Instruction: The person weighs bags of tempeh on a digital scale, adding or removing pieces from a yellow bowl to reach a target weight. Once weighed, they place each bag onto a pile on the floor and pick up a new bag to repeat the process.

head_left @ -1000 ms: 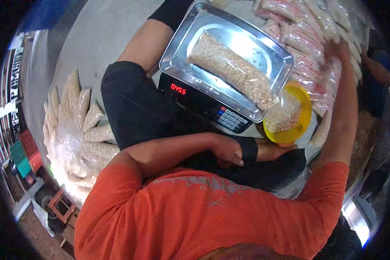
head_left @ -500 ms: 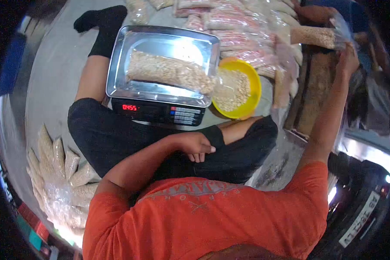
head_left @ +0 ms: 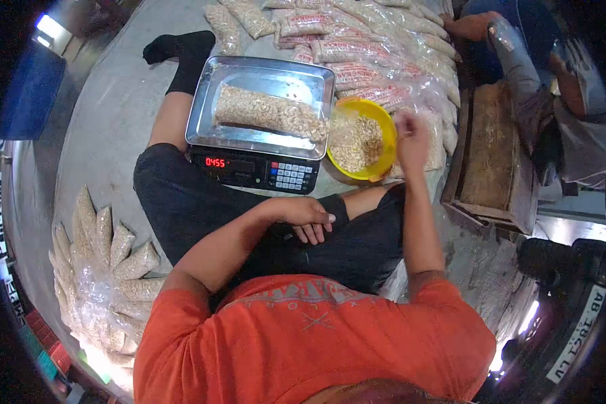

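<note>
My left hand [head_left: 306, 219] rests on my lap, fingers loosely bent and apart, with nothing in it. My right hand [head_left: 411, 141] is at the right rim of the yellow bowl [head_left: 392, 145], its fingers smeared by motion. Pale, nut-like pieces [head_left: 357, 145] lie in the bowl. Beside that hand lies a filled clear bag [head_left: 433, 143]. A long filled bag [head_left: 269, 113] lies on the steel tray [head_left: 205, 101] of the scale [head_left: 252, 172], its right end reaching the bowl. The red display reads 0455.
Filled bags with red print [head_left: 357, 52] cover the floor at the top. More filled bags [head_left: 104, 269] fan out at the lower left. A wooden crate [head_left: 485, 155] stands at the right, with another person's arm [head_left: 475, 28] and legs beyond it.
My right hand has come from the far right, where it was at a filled bag near the other person, to the bowl's rim. The view has shifted slightly. My left hand remains on my lap.
</note>
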{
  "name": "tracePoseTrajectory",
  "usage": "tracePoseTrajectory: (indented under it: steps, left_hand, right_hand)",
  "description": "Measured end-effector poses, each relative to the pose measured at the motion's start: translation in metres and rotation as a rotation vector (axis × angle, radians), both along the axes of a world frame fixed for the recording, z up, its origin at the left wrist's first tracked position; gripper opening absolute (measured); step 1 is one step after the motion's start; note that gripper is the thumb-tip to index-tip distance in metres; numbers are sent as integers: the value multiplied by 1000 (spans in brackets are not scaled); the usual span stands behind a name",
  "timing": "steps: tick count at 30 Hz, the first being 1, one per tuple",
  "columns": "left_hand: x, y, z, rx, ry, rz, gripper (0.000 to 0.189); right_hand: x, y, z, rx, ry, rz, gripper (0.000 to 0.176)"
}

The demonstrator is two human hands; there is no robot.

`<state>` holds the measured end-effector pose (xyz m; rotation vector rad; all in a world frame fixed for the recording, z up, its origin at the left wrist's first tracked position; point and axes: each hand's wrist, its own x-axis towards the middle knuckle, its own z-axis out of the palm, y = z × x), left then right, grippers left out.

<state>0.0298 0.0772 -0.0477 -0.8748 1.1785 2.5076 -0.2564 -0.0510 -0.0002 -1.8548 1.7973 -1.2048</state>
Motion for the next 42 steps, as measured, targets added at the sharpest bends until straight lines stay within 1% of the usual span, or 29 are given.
tracePoseTrajectory:
  steps: [2,3,5,6,8,9,11,12,13,15,16,17,18,19,20,21,22,23,25,28,31,33,34,36,37,38,40,41,42]
  left_hand:
    - [-1,-1,-2,3,4,-22,58]
    - [-1,-2,-2,7,8,-37,59]
    - [-1,-3,-1,12,21,-43,59]
    - [0,-3,-1,13,30,-48,60]
    - [0,-2,-1,-10,33,-41,61]
    - [0,-1,-1,-29,26,-47,62]
    - [2,0,1,-64,28,-46,60]
    - [2,0,3,-96,20,-63,58]
    - [1,1,4,-96,31,-54,58]
    - [0,1,6,-168,1,-92,51]
    - [1,1,7,-168,12,-91,51]
    - [2,-1,7,-359,120,-70,48]
    - [5,-5,15,-550,227,-45,44]
    - [9,-11,22,-660,222,161,41]
    - [18,-18,43,-761,213,370,37]
    - [30,-27,63,-1009,84,572,31]
    - [41,-36,74,-1252,-60,775,27]
    - [50,-50,68,-1247,-60,780,27]
    - [71,-72,55,-1732,-159,934,26]
    - [75,-72,32,-1669,-128,921,30]
    - [73,-69,36,-1652,-108,891,27]
    - [71,-71,29,-1665,-87,919,26]
    - [72,-72,26,-1672,-78,952,25]
    - [71,-71,26,-1673,-79,949,24]
    - [71,-70,26,-1673,-91,952,24]
    - [71,-69,28,-1681,-71,936,24]
    - [68,-64,34,-1648,-188,921,25]
    - [66,-64,32,-1712,-156,939,25]
    - [62,-62,37,-1718,-122,916,25]
  right_hand:
    - [42,21,9,387,-319,164,23]
    - [49,22,9,387,-316,162,23]
    - [59,15,8,480,-399,374,22]
    - [60,10,6,481,-389,383,22]
    - [62,0,1,605,-303,497,23]
    - [64,-4,0,609,-288,511,23]
    - [71,-11,1,751,-243,428,26]
    - [76,-12,4,754,-229,434,26]
    - [79,-12,7,740,-215,450,25]
    - [85,-11,8,731,-191,462,25]
    - [88,-11,7,608,-73,507,24]
    - [91,-10,6,483,43,549,23]
    - [101,-8,17,484,53,546,23]
    - [109,-5,30,483,205,542,24]
    - [115,-3,37,482,356,538,25]
    - [116,-4,33,372,436,592,23]
    - [117,-4,29,377,440,593,23]
    - [118,-5,26,361,485,616,23]
    - [128,-6,27,341,538,659,22]
    - [140,-6,33,385,611,662,20]
    - [131,-8,26,328,632,653,20]
    - [125,-2,31,364,499,640,22]
    - [120,3,34,362,498,627,22]
    - [113,19,53,392,244,392,26]
    - [109,26,69,324,259,315,28]
    - [103,31,70,317,254,294,28]
    - [89,44,70,0,42,87,27]
    - [85,47,58,-148,10,35,26]
    - [75,46,37,-73,12,16,23]
